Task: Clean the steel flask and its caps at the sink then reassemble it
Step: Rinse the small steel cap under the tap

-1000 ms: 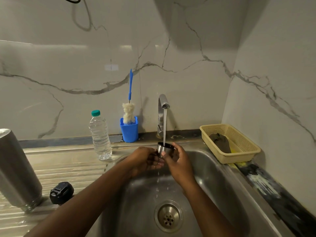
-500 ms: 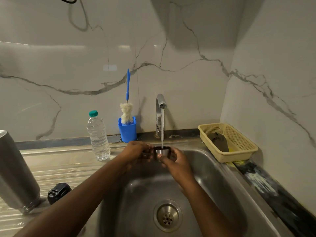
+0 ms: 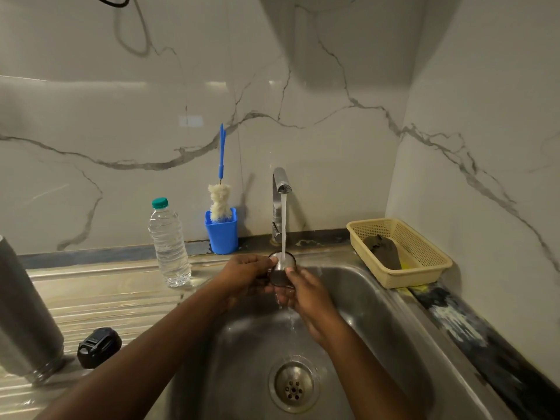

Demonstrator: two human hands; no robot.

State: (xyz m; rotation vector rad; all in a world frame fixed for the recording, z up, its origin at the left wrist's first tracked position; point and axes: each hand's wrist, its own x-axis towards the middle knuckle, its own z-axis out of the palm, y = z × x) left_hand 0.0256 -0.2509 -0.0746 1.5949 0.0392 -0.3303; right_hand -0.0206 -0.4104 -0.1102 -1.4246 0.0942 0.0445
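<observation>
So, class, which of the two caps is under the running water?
The steel cap, held beneath the tap; the black cap lies on the drainboard.

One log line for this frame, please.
step: rinse steel cap | left hand: grips it | right hand: grips it | tap: running into it | flask, black cap: on drainboard

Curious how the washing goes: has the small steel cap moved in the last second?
No. The steel cap stays right below the tap, in its stream, gripped by left hand and right hand.
</observation>
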